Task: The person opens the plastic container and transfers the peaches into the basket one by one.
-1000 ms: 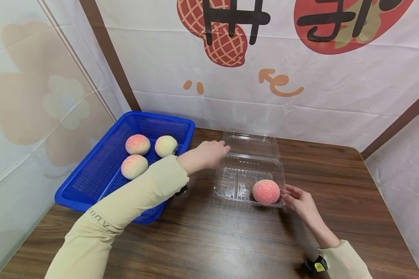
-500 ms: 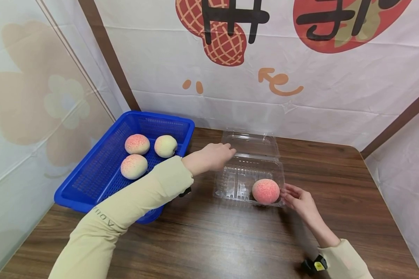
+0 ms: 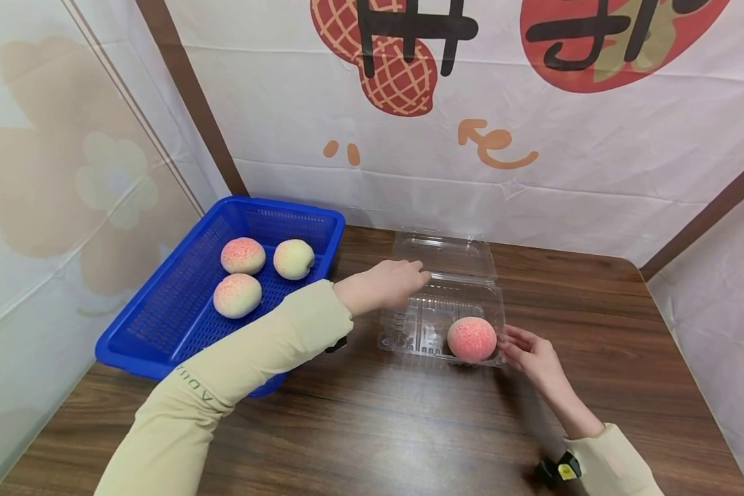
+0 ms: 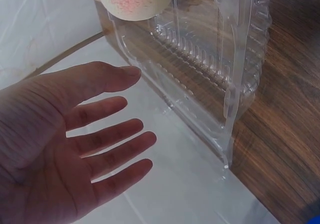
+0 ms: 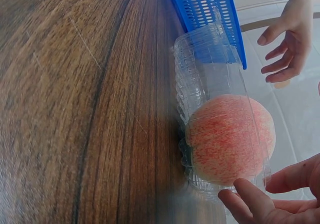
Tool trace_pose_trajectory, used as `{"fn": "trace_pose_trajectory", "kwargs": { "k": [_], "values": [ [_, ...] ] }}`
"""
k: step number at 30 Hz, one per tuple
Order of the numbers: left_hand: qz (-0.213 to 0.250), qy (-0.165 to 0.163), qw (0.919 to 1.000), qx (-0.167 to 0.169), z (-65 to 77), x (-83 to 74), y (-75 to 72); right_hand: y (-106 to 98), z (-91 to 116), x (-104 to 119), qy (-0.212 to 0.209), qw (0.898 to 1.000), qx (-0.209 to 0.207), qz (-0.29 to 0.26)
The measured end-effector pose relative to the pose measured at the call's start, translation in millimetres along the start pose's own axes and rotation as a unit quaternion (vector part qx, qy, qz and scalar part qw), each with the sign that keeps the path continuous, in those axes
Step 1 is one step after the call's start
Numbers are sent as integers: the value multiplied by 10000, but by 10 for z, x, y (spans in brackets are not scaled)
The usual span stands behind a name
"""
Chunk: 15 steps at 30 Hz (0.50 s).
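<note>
A clear plastic clamshell box (image 3: 412, 331) lies open on the table, its lid (image 3: 446, 255) folded back toward the wall. One pink peach (image 3: 472, 339) sits in its right front corner. My left hand (image 3: 384, 284) hovers above the left part of the box; the left wrist view shows its fingers (image 4: 120, 151) spread and holding nothing. At the box's right edge, my right hand (image 3: 538, 362) pinches the rim between thumb and fingers, close beside the peach, as the right wrist view (image 5: 280, 199) shows.
A blue perforated basket (image 3: 155, 324) stands at the left, holding a pink-flushed peach (image 3: 243, 255), a pale peach (image 3: 294, 260) and another peach (image 3: 238, 296). My left sleeve crosses over its front right side. A printed cloth wall (image 3: 409, 179) rises behind the table (image 3: 397, 420).
My left hand has drifted right and slightly toward me, farther over the box. The right hand stays at the box's edge, and the peaches keep their places.
</note>
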<state>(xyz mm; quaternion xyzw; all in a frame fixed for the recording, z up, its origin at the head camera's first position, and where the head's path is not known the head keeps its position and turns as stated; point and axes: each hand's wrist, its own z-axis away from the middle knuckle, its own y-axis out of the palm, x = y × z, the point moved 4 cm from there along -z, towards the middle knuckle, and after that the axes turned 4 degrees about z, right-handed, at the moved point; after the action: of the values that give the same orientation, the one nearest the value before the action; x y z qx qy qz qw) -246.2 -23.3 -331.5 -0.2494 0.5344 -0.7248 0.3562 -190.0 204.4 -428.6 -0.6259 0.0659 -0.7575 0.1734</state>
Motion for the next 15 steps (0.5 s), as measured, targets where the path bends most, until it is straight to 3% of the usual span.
{"fn": "trace_pose_trajectory", "kwargs": {
  "k": [15],
  "values": [
    [-362,347,9985,-226,-37,-136,49,6,7,4,13,10000,-10,51]
  ]
}}
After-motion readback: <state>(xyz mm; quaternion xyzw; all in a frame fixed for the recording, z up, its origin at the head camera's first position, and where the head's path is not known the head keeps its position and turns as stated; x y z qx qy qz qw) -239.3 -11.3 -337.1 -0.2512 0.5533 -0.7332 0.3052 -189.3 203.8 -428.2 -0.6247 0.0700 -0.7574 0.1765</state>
